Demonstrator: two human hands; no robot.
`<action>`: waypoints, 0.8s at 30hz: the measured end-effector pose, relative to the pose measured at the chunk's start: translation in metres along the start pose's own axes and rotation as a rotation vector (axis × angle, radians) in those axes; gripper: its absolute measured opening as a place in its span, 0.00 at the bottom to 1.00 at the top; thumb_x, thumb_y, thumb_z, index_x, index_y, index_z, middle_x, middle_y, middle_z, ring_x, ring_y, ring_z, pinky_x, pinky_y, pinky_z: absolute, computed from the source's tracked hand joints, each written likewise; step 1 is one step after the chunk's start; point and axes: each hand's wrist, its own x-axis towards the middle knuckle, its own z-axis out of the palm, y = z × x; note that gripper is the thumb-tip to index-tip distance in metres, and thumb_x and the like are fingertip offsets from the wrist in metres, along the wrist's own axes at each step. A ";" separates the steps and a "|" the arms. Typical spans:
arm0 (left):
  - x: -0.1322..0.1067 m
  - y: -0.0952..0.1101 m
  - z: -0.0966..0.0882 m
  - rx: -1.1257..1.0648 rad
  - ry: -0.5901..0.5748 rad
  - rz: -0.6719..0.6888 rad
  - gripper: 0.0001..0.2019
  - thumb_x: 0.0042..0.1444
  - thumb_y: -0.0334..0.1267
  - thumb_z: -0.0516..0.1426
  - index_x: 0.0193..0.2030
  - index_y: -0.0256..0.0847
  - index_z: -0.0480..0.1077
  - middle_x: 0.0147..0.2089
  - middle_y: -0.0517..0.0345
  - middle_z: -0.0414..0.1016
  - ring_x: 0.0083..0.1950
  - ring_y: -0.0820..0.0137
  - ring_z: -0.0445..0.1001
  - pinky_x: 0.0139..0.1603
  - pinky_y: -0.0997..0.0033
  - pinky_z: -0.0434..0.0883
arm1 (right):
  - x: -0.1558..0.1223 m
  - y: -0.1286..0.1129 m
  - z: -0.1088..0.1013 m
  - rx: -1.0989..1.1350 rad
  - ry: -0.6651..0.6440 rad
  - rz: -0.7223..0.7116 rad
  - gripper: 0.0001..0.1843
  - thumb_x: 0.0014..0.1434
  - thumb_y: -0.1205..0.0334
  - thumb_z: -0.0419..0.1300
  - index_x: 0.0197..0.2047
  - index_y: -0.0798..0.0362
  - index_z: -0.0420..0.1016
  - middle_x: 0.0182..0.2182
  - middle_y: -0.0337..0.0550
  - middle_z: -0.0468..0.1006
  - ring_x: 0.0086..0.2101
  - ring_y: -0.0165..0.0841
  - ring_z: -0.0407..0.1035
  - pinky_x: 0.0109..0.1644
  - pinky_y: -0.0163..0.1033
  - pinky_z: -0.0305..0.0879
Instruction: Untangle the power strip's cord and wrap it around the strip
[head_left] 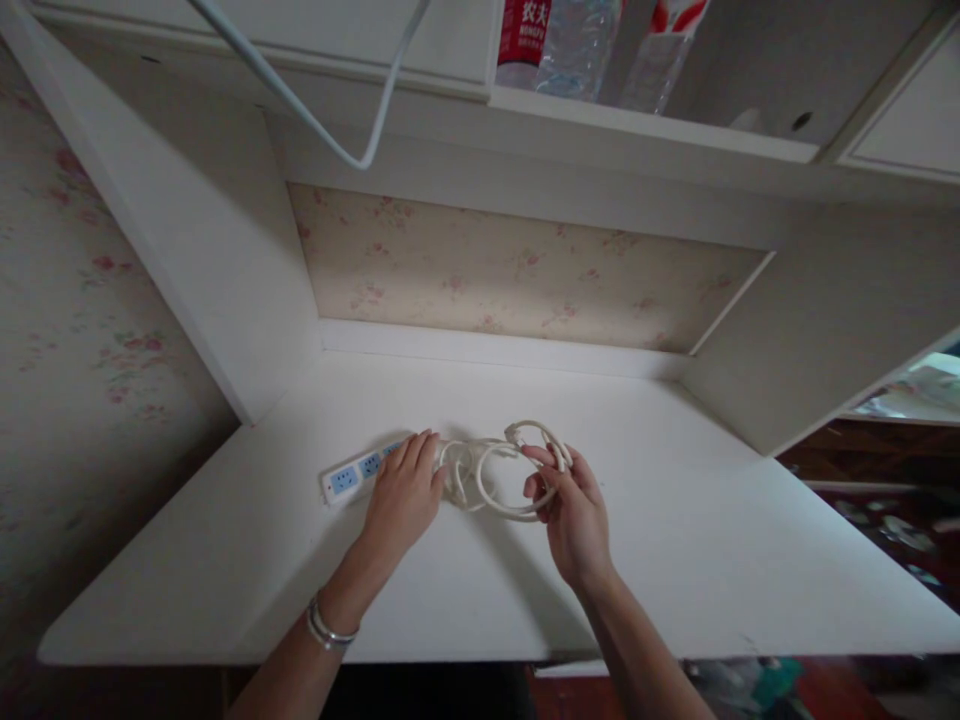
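LH (403, 492) half-open on pwr strip (355, 476), prob. gripping; RH (577, 515) pinches cord (514, 513).

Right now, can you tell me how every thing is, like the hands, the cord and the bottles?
Power strip: lying on the desk, partly hidden; no plugs in the two sockets fully showing.
Cord: looped, partly bunched.
Left hand: over the strip; grip unclear.
Right hand: closed around the cord loops.
Bracelet: worn on the left wrist.
Bottles: on the shelf, tops out of view.
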 end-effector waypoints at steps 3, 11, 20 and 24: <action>-0.006 -0.037 0.018 0.159 -0.075 0.037 0.22 0.62 0.32 0.48 0.63 0.39 0.60 0.63 0.46 0.66 0.63 0.57 0.63 0.63 0.51 0.58 | 0.011 -0.017 -0.013 0.006 0.034 -0.062 0.12 0.54 0.61 0.61 0.43 0.52 0.69 0.44 0.46 0.78 0.25 0.25 0.68 0.18 0.27 0.49; -0.009 -0.096 0.009 0.313 -0.166 0.054 0.33 0.51 0.18 0.44 0.63 0.41 0.61 0.66 0.52 0.62 0.65 0.61 0.61 0.63 0.53 0.57 | 0.071 -0.047 -0.072 -0.144 0.228 -0.175 0.11 0.49 0.60 0.67 0.37 0.52 0.76 0.45 0.43 0.78 0.48 0.34 0.70 0.43 0.33 0.66; -0.001 -0.126 0.000 0.321 -0.109 -0.041 0.32 0.49 0.17 0.45 0.61 0.37 0.64 0.64 0.47 0.64 0.64 0.57 0.62 0.63 0.46 0.57 | 0.126 -0.047 -0.169 -0.237 0.301 -0.002 0.17 0.44 0.58 0.67 0.39 0.51 0.74 0.47 0.43 0.76 0.28 0.27 0.72 0.28 0.32 0.68; 0.001 -0.069 0.000 0.110 -0.030 0.113 0.22 0.56 0.23 0.47 0.55 0.38 0.69 0.58 0.47 0.70 0.59 0.62 0.67 0.63 0.54 0.61 | 0.138 -0.021 -0.190 -0.401 0.362 0.004 0.13 0.49 0.56 0.60 0.38 0.52 0.70 0.43 0.44 0.78 0.28 0.28 0.71 0.27 0.32 0.67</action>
